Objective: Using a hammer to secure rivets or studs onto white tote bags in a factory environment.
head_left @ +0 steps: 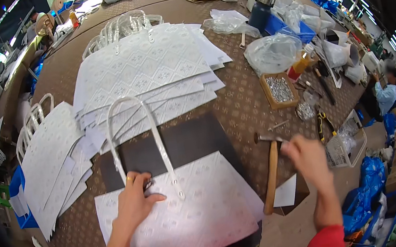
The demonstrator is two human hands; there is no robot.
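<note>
A white patterned bag panel (206,195) lies in front of me, partly over a dark board (194,136). Its looped white handle (151,124) reaches away from me across the board. My left hand (136,199) rests on the panel by the handle's left end, fingers curled, with a small dark metallic piece (148,183) showing between fingers and thumb. To the right, my right hand (307,157) is pinched closed and slightly blurred, close beside the head of a wooden-handled hammer (272,176) lying on the table. What its fingertips hold is hidden.
Stacks of white panels with handles (142,61) lie beyond and at left (52,154). At right are a wooden box of small metal parts (279,90), pliers (325,126), a white basket (342,148), an orange-red bottle (301,63), plastic bags (273,52) and a dark flask (262,13).
</note>
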